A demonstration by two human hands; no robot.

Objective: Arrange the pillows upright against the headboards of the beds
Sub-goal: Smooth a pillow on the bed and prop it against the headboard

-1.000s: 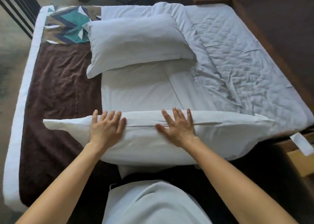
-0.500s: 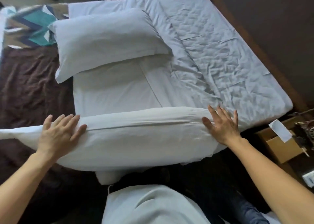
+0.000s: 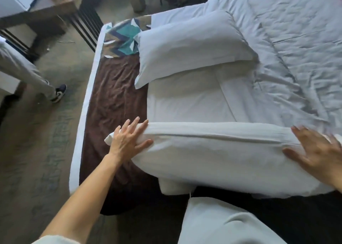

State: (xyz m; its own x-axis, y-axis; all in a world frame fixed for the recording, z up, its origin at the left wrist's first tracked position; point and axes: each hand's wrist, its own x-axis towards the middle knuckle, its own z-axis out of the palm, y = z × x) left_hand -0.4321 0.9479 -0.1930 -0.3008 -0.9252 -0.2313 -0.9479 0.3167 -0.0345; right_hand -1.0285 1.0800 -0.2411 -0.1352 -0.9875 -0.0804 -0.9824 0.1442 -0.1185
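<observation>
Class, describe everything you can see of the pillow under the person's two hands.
The pillow is long, white and plump, in a smooth cotton-looking case with a flap seam running along its length. It lies crosswise at the near edge of the bed, its left end over the brown blanket. The left hand presses that end with spread fingers; the right hand, blurred, presses the other end.
</observation>
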